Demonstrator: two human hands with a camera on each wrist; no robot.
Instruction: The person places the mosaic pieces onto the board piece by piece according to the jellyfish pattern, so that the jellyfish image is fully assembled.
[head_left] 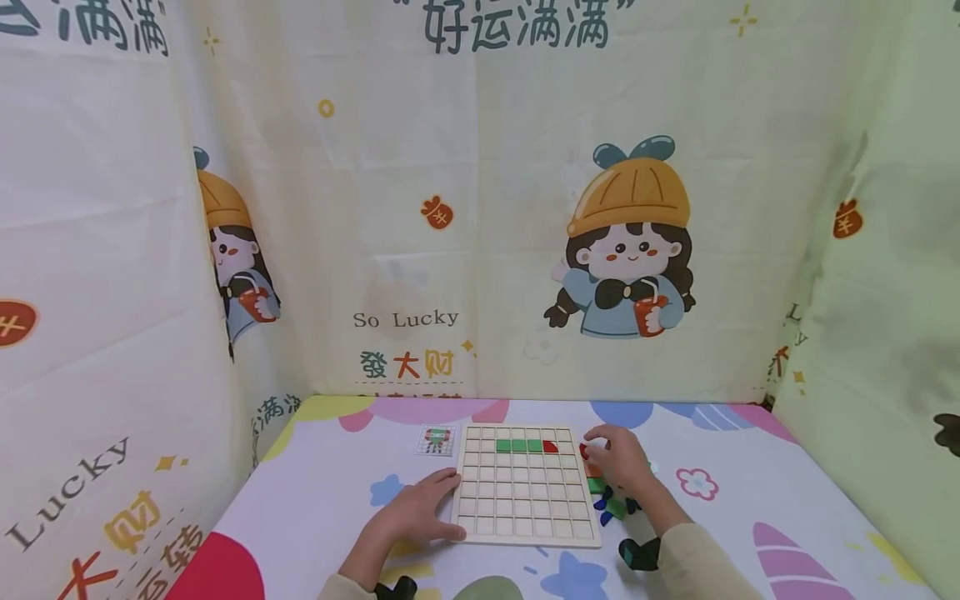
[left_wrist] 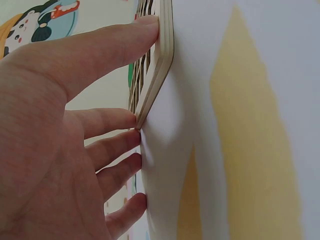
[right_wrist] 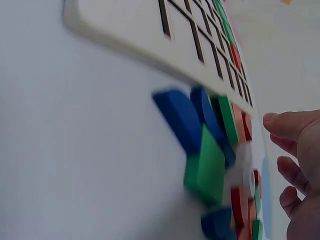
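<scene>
A pale wooden grid board [head_left: 525,500] lies on the table. In one of its upper rows sit green square pieces [head_left: 519,446] and a red rounded piece [head_left: 550,447]. My left hand [head_left: 420,507] rests at the board's left side, thumb on its near corner and the other fingers spread along the edge. My right hand [head_left: 621,458] is over the far right side, beside a red piece [right_wrist: 247,126] on the table. In the right wrist view its thumb and loosely bent fingers [right_wrist: 292,170] show nothing between them.
Loose blue pieces [right_wrist: 180,117], a green block [right_wrist: 206,167] and several red and coral pieces lie along the board's right side. A small picture card [head_left: 435,440] lies left of the board. Printed cloth walls [head_left: 510,250] stand behind and at both sides.
</scene>
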